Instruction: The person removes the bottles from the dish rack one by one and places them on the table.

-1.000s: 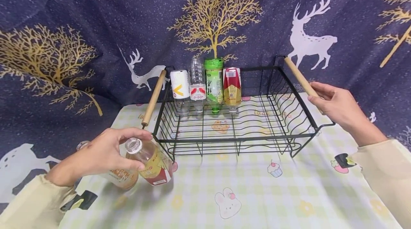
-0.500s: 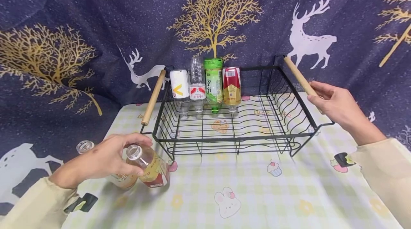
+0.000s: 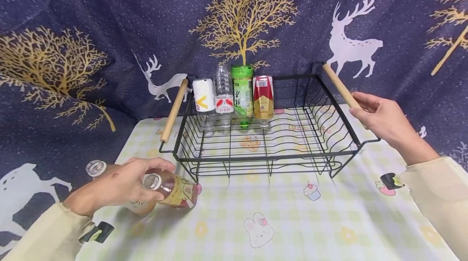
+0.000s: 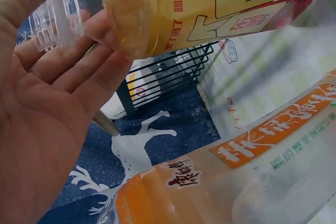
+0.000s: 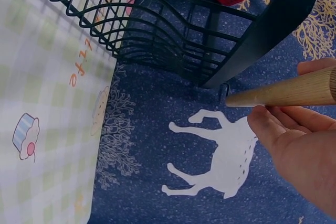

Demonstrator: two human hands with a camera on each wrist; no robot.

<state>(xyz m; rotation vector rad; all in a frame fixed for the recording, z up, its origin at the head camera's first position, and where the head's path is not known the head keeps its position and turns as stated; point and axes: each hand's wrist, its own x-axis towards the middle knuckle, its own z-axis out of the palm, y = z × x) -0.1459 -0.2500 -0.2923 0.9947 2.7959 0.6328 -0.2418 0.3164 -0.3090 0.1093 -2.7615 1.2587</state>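
Observation:
Between thumb and fingers my left hand [image 3: 120, 183] holds a clear plastic bottle [image 3: 177, 190] near its neck; its label is yellow and red. The bottle leans, its capless mouth toward the hand and its base toward the right. Partly hidden behind that hand is a second capless bottle [image 4: 220, 182] with an orange label. On the right, my right hand [image 3: 384, 120] grips the wooden handle [image 3: 341, 86] of a black wire dish rack [image 3: 263, 157], thumb on the near side. The right wrist view shows fingers [image 5: 310, 119] around this handle.
Along the rack's back left stand several upside-down bottles: a white-labelled one [image 3: 204, 95], a clear one [image 3: 224, 104], a green one [image 3: 243, 90] and a red-and-gold one [image 3: 263, 96]. A second wooden handle [image 3: 175, 110] is at the rack's left. Behind hangs a dark blue cloth [image 3: 164, 17].
The bottle in my left hand has tilted further and turned, so its label shows another side. The left hand has shifted slightly right and down. The right hand stays on the handle.

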